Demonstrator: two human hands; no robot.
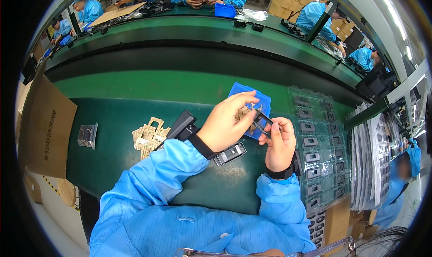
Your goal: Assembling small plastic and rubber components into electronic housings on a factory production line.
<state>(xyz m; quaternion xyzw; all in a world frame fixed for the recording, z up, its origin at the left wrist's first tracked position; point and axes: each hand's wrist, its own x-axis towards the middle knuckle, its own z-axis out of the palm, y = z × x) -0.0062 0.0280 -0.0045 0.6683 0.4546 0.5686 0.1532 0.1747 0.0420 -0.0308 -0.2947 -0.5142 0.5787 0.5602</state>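
Note:
My right hand (280,142) grips a small dark rectangular part (262,119) at chest height. My left hand (226,123) reaches across to it, fingertips pinching something tiny at the part's top end; what they pinch is too small to tell. Both hands hover over a blue plastic bin (265,102) holding small metal pieces. Under my left wrist, a black and silver part (230,153) lies on the dark green mat (121,167). A black block-shaped thing (182,124) sits just left of that wrist.
A heap of small tan packets (148,134) and a clear bag with a dark part (87,135) lie to the left. Clear trays of dark parts (315,158) are stacked at right. A cardboard box (45,126) stands far left. Other people in blue coats work beyond the green conveyor (189,32).

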